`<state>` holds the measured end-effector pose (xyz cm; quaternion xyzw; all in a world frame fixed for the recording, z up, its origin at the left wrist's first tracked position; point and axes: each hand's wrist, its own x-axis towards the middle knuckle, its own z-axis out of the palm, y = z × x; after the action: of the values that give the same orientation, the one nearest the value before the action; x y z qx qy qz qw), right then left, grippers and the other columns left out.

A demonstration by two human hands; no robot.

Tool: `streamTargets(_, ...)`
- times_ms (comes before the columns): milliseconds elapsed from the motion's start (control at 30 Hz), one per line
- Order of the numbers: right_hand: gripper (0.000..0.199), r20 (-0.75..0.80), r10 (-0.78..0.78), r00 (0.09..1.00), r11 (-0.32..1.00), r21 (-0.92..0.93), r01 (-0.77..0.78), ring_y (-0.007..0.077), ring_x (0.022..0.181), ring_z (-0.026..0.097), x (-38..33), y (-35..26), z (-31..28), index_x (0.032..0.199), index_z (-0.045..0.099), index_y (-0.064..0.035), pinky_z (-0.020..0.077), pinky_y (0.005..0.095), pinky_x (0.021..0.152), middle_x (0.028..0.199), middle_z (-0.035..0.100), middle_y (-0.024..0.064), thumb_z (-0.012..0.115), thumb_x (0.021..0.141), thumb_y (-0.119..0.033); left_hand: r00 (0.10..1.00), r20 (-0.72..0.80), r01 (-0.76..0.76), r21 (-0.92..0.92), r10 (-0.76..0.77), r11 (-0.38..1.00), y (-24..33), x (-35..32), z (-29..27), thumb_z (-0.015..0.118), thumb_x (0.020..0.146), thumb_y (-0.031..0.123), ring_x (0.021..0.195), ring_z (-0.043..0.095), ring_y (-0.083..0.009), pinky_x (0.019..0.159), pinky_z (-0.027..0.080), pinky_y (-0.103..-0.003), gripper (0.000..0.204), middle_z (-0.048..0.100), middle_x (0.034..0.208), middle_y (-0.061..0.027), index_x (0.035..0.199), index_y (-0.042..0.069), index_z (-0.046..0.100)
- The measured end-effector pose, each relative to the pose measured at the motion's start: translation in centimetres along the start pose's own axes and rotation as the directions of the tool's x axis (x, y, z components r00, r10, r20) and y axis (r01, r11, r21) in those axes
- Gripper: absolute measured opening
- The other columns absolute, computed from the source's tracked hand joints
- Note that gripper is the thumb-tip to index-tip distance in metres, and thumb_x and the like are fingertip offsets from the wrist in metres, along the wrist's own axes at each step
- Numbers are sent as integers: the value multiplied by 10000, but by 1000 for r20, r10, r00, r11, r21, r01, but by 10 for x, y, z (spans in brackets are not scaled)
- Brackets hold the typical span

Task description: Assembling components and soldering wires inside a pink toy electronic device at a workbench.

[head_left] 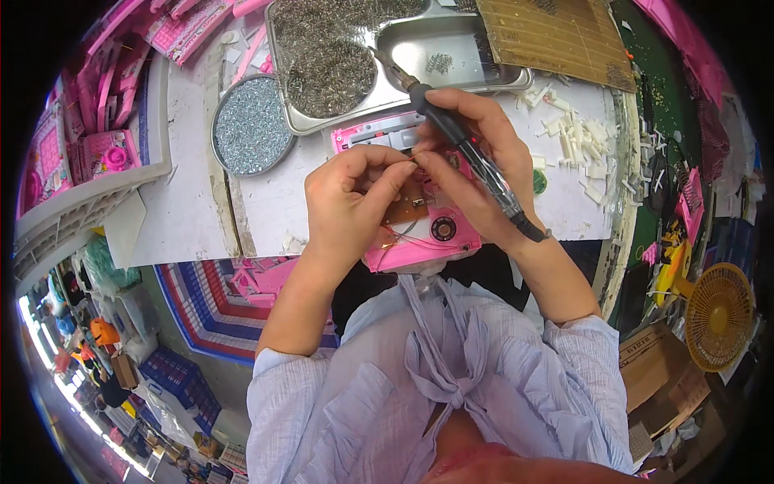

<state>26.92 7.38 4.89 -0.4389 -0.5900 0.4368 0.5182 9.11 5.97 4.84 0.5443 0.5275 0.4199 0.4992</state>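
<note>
Left hand (pixel 347 198) pinches a small part at the brown circuit board (pixel 407 208) of a pink plastic toy housing (pixel 423 234), which lies on the white tabletop (pixel 193 202) near its front edge. Right hand (pixel 476 161) is closed around a black-handled soldering iron (pixel 463 141), fingertips meeting the left. I note cardboard boxes (pixel 653 367) at lower right and pink packaged toys (pixel 105 153) in a tray at left.

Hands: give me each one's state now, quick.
Left hand: fingers pinched shut on something too small to tell.
Right hand: closed around black pen-shaped tool.
</note>
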Motion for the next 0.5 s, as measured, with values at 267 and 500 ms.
streamTargets(267,500,-19,-74,997,988,-141,70,219,892,708,-3,2,3,1299,637,-94,572,319,791,1009,704,101,742,834,58,991,5,132,-134,-133,982,3,1,0,745,938,59,664,635,-63,596,511,-203,96,717,799,-30,961,-32,726)
streamTargets(500,522,15,-361,933,852,-401,336,251,797,645,1,6,-24,1230,671,-68,524,328,697,988,699,103,840,742,4,947,-13,-289,400,320,870,2,10,2,794,781,-30,714,607,-142,592,535,-246,102,565,1010,-96,824,-18,701)
